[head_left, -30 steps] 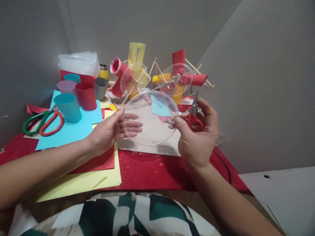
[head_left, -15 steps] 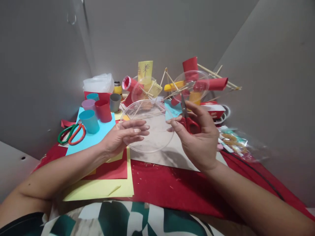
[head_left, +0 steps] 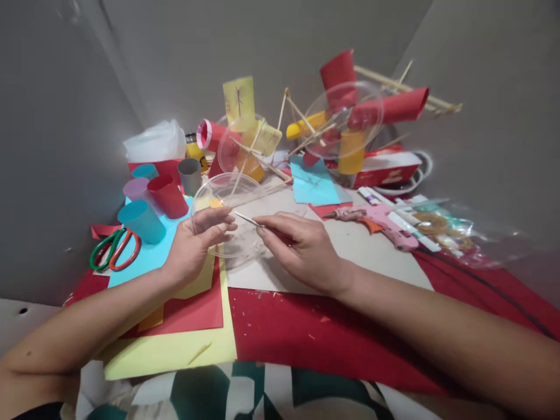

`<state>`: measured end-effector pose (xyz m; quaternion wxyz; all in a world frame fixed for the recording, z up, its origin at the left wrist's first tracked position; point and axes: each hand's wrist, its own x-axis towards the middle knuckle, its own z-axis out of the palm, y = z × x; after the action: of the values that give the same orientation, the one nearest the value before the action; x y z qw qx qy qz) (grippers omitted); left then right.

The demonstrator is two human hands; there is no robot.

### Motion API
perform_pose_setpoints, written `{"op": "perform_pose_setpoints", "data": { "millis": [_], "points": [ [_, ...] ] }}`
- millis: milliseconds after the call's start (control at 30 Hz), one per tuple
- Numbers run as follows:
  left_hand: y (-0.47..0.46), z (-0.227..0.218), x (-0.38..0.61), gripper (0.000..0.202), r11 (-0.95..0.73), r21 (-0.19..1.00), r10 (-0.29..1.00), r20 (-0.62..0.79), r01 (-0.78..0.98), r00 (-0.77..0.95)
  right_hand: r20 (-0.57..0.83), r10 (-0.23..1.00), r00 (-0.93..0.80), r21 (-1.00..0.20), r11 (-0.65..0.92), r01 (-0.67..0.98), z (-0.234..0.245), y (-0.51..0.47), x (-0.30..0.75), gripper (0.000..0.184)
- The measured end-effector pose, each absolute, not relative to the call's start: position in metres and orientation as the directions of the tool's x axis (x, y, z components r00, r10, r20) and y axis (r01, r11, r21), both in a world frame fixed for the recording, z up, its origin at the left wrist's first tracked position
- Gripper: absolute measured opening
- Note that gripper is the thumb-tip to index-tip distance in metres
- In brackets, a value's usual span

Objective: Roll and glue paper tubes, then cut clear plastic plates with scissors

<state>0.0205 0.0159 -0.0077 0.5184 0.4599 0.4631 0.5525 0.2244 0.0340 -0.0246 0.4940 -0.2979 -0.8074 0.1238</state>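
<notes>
My left hand grips the left rim of a clear round plastic lid, thumb on top and fingers curled under it, a little above the table. My right hand is closed round a small pair of scissors. Only the thin metal blade shows, pointing left and touching the lid near my left fingertips. The scissor handle is hidden under my right palm. Both hands hover over a beige card sheet on the red table cover.
Paper cups and green-and-orange scissors lie on blue paper at the left. Two stick-and-paper wheel models stand at the back. A pink glue gun, glue sticks and a plastic packet lie at the right. Yellow and red sheets lie in front.
My right hand turned the scissors from pointing up to pointing left and brought the blade onto the lid. Both hands sank and shifted left; the view swung right, revealing the glue gun.
</notes>
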Motion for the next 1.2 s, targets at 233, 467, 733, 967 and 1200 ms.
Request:
{"op": "perform_pose_setpoints", "data": {
  "millis": [233, 467, 733, 967, 1200],
  "points": [
    [0.024, -0.037, 0.028, 0.032, 0.084, 0.966, 0.996, -0.091, -0.245, -0.016, 0.568, 0.732, -0.375, -0.552, 0.678, 0.486, -0.034, 0.041, 0.235, 0.024],
    [0.028, -0.045, 0.023, 0.031, 0.142, 0.962, 0.989, -0.147, -0.231, -0.001, 0.402, 0.831, -0.384, -0.613, 0.556, 0.561, -0.034, 0.047, 0.237, 0.022],
    [0.032, -0.048, 0.023, 0.030, 0.152, 0.966, 0.988, -0.152, -0.210, 0.014, 0.250, 0.903, -0.350, -0.757, 0.408, 0.511, -0.033, 0.049, 0.237, 0.019],
    [0.030, -0.048, 0.024, 0.030, 0.169, 0.965, 0.986, -0.169, -0.200, 0.017, 0.067, 0.958, -0.279, -0.897, 0.180, 0.403, -0.032, 0.050, 0.234, 0.013],
    [0.028, -0.047, 0.027, 0.030, 0.169, 0.963, 0.985, -0.170, -0.211, 0.015, 0.051, 0.953, -0.298, -0.880, 0.184, 0.437, -0.031, 0.049, 0.235, 0.014]
  ]
}}
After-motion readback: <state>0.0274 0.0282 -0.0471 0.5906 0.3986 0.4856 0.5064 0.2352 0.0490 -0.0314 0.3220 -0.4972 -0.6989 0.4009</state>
